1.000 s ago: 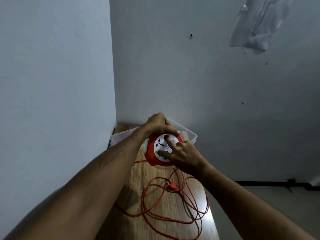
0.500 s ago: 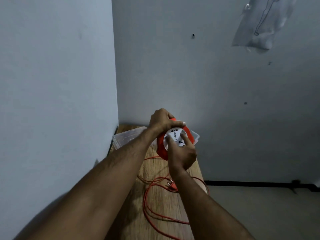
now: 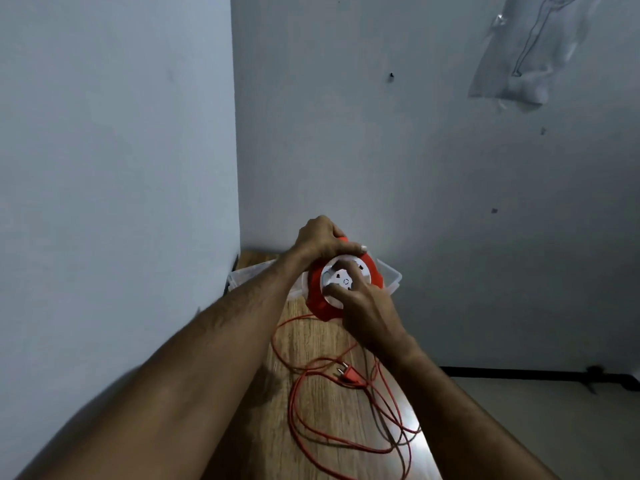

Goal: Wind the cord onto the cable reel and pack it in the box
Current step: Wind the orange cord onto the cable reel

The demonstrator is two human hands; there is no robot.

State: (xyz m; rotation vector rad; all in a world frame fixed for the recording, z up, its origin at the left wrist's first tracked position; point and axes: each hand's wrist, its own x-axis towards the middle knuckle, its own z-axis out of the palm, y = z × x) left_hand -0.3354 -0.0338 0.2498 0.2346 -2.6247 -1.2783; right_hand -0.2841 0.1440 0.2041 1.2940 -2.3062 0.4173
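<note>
Gripping the cable reel (image 3: 317,299) steady with my left hand (image 3: 320,237), I press my right hand (image 3: 367,306) fingers on its white hub to wind in the loose cord (image 3: 294,407).

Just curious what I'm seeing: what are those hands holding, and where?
The round orange cable reel: left hand clasps its top rim, right hand fingers press its white socket face.

Wooden table (image 3: 311,341) bears loose orange cord (image 3: 298,410), clear box (image 3: 393,277).

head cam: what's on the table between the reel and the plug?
In the head view, bare wood table between the cable reel and the plug, crossed by strands of orange cord; the right hand overlaps part of it.
</note>
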